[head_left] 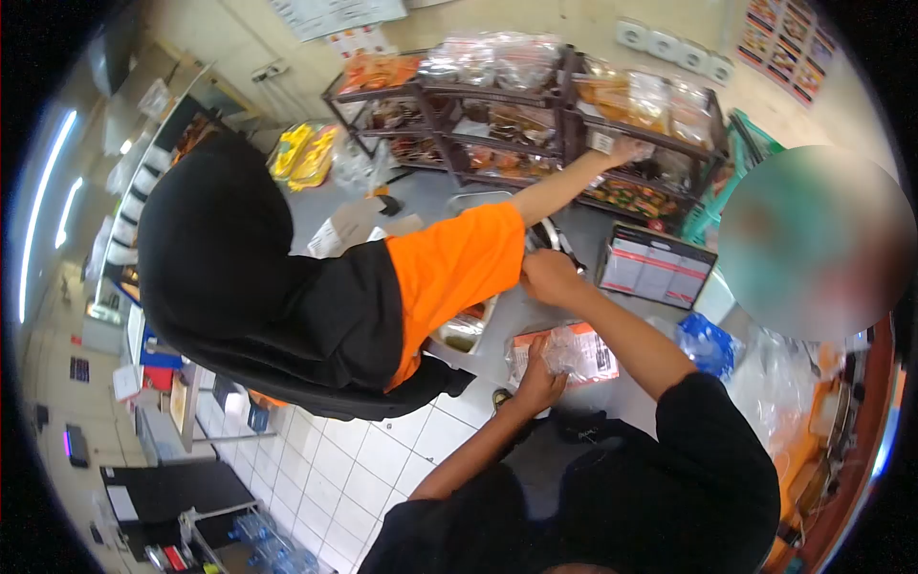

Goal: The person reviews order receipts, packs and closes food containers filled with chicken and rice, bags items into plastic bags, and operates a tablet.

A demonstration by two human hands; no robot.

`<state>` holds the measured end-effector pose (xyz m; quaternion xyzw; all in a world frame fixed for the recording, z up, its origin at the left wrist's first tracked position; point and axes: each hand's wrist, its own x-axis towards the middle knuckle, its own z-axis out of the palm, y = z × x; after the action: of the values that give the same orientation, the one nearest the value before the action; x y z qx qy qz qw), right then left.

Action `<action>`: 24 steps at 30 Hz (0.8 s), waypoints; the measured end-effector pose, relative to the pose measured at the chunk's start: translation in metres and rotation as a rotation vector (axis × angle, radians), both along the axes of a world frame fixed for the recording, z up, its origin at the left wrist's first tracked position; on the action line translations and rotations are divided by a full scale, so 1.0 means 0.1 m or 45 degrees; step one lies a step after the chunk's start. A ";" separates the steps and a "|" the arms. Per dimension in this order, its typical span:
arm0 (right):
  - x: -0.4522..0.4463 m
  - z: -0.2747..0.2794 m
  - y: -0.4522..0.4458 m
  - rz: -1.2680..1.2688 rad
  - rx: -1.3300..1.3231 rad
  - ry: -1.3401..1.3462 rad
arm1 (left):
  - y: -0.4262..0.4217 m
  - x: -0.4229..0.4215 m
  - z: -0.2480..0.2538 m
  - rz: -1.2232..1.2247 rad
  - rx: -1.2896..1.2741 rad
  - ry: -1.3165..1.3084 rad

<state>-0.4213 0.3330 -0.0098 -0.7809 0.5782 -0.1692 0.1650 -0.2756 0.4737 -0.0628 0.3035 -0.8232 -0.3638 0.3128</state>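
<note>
Clear plastic orange-labelled packet (591,352) gripped in left hand (539,383); right hand (555,277) beside orange cloth sleeve (459,263), finger grip can't tell.

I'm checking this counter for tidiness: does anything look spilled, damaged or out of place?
No spill or damage stands out. Crumpled blue plastic and loose clear plastic, right of the orange-labelled packet at the left hand, look untidy, bunched rather than flat.

Rack (566,105): dark brown throughout
Co-worker's sleeve (459,263): and there's blazing orange, in front of the rack
Packet (600,352): orange and white, farther in front of the rack
Packs (304,156): bright yellow, left of the rack
Crate (712,212): green, right of the rack
</note>
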 end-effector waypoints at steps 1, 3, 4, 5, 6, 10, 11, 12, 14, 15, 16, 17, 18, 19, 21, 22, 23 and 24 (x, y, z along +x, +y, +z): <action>-0.11 0.18 0.33 -0.131 0.098 0.032 | 0.03 -0.05 -0.07 -0.065 -0.013 -0.056; -0.44 0.21 0.96 -0.372 -0.083 -0.155 | 0.06 -0.17 -0.06 -0.157 0.000 -0.104; -0.59 0.25 1.28 -0.491 -0.102 -0.435 | 0.08 -0.27 0.03 -0.185 0.035 -0.094; -0.75 0.29 1.56 -0.612 -0.123 -0.713 | 0.09 -0.37 0.08 -0.215 0.075 -0.084; -0.89 0.28 1.78 -0.751 -0.110 -0.774 | 0.10 -0.45 0.07 -0.209 0.110 -0.035; -1.09 0.18 2.61 -0.964 -0.033 -0.826 | 0.02 -0.62 0.12 -0.252 0.494 0.005; -1.10 0.16 2.74 -0.910 -0.018 -0.800 | -0.04 -0.61 0.21 -0.273 0.648 -0.059; -1.05 0.12 2.81 -0.801 -0.028 -0.782 | -0.10 -0.58 0.35 -0.300 0.830 -0.196; -0.79 0.04 2.83 -0.571 -0.056 -0.760 | -0.15 -0.55 0.44 -0.340 0.903 -0.135; -0.62 -0.02 2.78 -0.626 -0.108 -0.704 | -0.15 -0.55 0.45 -0.357 0.931 -0.105; -0.43 -0.08 2.71 -0.677 -0.160 -0.645 | -0.14 -0.55 0.45 -0.375 0.625 -0.107; -0.33 -0.13 2.69 -0.722 -0.213 -0.583 | -0.13 -0.56 0.46 -0.389 0.316 -0.103; -0.30 -0.16 2.72 -0.761 -0.276 -0.547 | -0.12 -0.56 0.49 -0.400 0.002 -0.098; -0.27 -0.18 2.72 -0.796 -0.347 -0.509 | -0.10 -0.56 0.54 -0.353 -0.179 -0.118; -0.31 -0.08 2.68 -0.795 -0.702 -0.277 | -0.02 -0.58 0.80 -0.250 -0.547 -0.162; -0.32 -0.10 2.70 -0.860 -0.496 -0.564 | -0.03 -0.57 0.74 -0.250 -0.335 -0.179; -0.32 -0.13 2.78 -0.913 -0.274 -0.844 | -0.02 -0.54 0.63 -0.248 -0.117 -0.195; -0.36 -0.17 2.85 -0.953 -0.040 -1.113 | 0.00 -0.53 0.59 -0.241 0.103 -0.203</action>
<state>-0.4569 0.6184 -0.0265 -0.3829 0.6908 -0.5317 0.3057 -0.3282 0.4735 -0.0041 0.2647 -0.8550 -0.3994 0.1982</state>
